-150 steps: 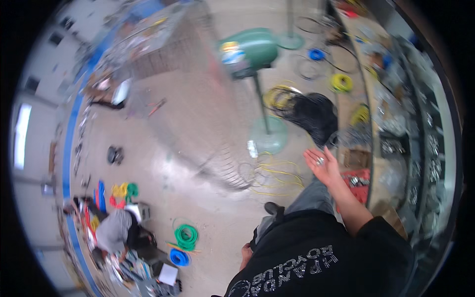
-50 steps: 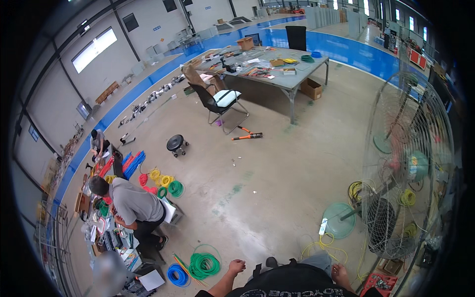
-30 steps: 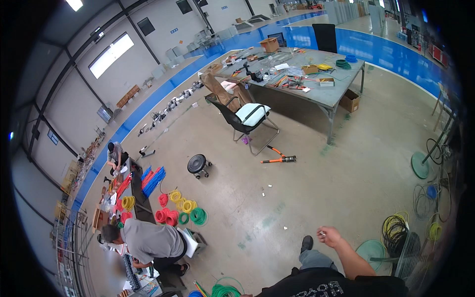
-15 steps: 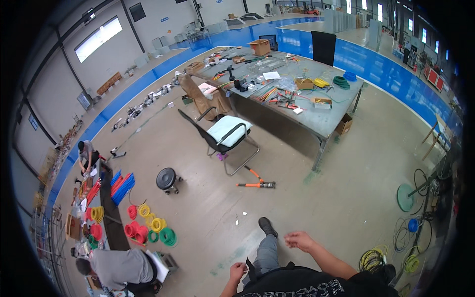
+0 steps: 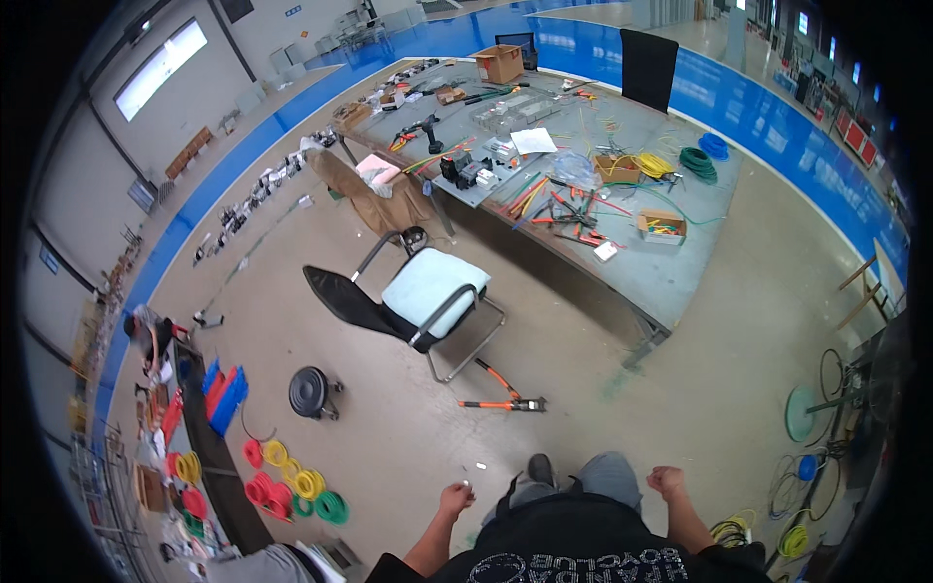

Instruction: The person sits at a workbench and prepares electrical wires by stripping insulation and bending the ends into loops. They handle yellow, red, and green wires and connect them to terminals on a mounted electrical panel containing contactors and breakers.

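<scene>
A person strides across the workshop floor, left hand pinching something small and light, right hand fisted empty; orange-handled bolt cutters, likely heavy, lie ahead.

Open concrete floor lies ahead of the left hand and the right hand. Orange-handled bolt cutters lie on it just ahead, with the tipped chair and black round stool beyond. The cluttered grey table blocks the far side; wire coils crowd the left.
</scene>
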A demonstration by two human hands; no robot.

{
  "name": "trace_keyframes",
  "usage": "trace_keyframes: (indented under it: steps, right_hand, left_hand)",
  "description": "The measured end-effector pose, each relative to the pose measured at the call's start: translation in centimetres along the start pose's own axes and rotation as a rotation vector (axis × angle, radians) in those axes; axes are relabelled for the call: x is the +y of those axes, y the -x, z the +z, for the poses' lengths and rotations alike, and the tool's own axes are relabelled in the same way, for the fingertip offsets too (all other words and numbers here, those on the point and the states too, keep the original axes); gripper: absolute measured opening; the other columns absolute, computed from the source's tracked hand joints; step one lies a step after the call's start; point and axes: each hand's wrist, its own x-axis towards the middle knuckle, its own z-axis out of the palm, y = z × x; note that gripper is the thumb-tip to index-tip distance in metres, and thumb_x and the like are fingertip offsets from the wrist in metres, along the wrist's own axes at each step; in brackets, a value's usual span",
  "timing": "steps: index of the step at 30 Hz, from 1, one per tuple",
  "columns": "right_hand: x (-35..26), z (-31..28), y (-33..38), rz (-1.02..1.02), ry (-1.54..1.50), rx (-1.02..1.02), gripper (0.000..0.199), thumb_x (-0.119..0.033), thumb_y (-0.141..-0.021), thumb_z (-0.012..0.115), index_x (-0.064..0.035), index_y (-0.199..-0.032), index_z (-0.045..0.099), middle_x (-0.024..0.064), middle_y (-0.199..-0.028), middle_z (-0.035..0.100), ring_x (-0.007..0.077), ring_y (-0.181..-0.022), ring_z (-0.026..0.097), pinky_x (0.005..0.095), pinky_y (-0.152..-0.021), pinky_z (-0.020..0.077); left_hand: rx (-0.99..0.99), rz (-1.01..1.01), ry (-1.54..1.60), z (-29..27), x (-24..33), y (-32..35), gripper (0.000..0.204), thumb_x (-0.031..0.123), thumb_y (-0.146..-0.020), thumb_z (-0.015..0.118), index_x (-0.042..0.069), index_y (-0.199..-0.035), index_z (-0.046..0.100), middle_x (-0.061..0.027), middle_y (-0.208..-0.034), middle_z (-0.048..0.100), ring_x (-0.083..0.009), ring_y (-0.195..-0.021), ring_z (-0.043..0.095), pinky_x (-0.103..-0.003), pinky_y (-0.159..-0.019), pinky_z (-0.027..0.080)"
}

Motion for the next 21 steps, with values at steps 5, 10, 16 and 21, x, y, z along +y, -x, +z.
trace_keyframes:
  steps: [5, 10, 16, 21]
  right_hand:
    - [-12.6, 12.5, -7.2, 0.065, 0.025, -0.107, 0.017, 0.005, -0.089, 0.061, 0.0021, -0.104, 0.069, 0.0133, -0.090, 0.070, 0.0267, -0.078, 0.072, 0.0389, -0.068, 0.0622]
    - [-24.4, 26.1, -19.6, 0.023, 0.087, -0.282, 0.016, 0.003, -0.091, 0.061, 0.0004, -0.105, 0.067, 0.0136, -0.089, 0.071, 0.0267, -0.078, 0.072, 0.0396, -0.070, 0.0625]
    - [-39.2, 40.2, -31.5, 0.008, 0.109, -0.358, 0.010, 0.002, -0.092, 0.063, 0.0049, -0.100, 0.069, 0.0178, -0.090, 0.072, 0.0287, -0.075, 0.073, 0.0413, -0.068, 0.0634]
    - [-53.3, 50.8, -33.7, -0.100, 0.243, -0.349, 0.016, -0.001, -0.091, 0.067, 0.0040, -0.105, 0.071, 0.0146, -0.090, 0.073, 0.0228, -0.075, 0.074, 0.0343, -0.065, 0.0626]
  left_hand:
    - [0.061, 0.230, 0.247, 3.5, 20.4, -3.9, 0.023, 0.023, -0.103, 0.064, 0.001, -0.104, 0.070, -0.0081, -0.090, 0.073, -0.0192, -0.085, 0.072, -0.032, -0.075, 0.057]
    - [0.043, 0.054, 0.103, 4.8, 20.8, -13.6, 0.017, 0.018, -0.100, 0.065, 0.003, -0.107, 0.069, -0.0096, -0.094, 0.074, -0.0223, -0.086, 0.072, -0.040, -0.080, 0.059]
    - [0.028, 0.302, -0.628, 6.3, 25.3, -16.9, 0.028, 0.026, -0.094, 0.062, 0.009, -0.112, 0.075, -0.0087, -0.099, 0.075, -0.0271, -0.088, 0.072, -0.037, -0.079, 0.058]
    - [0.040, 0.277, -0.607, 8.0, 36.3, -21.5, 0.031, 0.023, -0.094, 0.061, 0.007, -0.116, 0.074, -0.0082, -0.093, 0.073, -0.0288, -0.083, 0.070, -0.037, -0.080, 0.058]
